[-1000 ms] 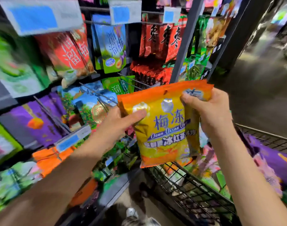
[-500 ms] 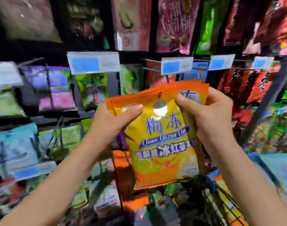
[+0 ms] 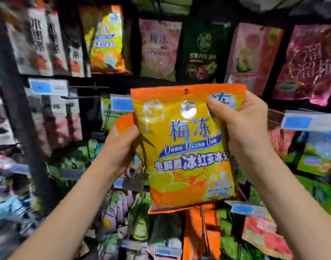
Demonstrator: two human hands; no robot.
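A glossy orange-and-yellow plastic snack pouch [image 3: 187,152], printed with blue Chinese lettering, a round shiny patch and a punched hang hole in its orange top seal, is held upright before a rack of hanging snack packets [image 3: 159,47]. The left hand [image 3: 121,147] grips its left edge, and the right hand [image 3: 243,128] pinches its upper right corner, thumb on the front.

Reading as thin plastic film on the orange-yellow pouch [image 3: 187,147]: glossy and smooth, creasing along the left edge, throwing a bright glare spot below the hang hole. Showing the same shiny film on the yellow pouch [image 3: 106,40] hanging far left and on the pink pouch [image 3: 159,47] just right of it. Appearing as thin dark metal rod on the peg hook [image 3: 89,87] at left. Looking matt, like paper or card, on the price tag [image 3: 307,121] at right; blurring too much for finer detail.
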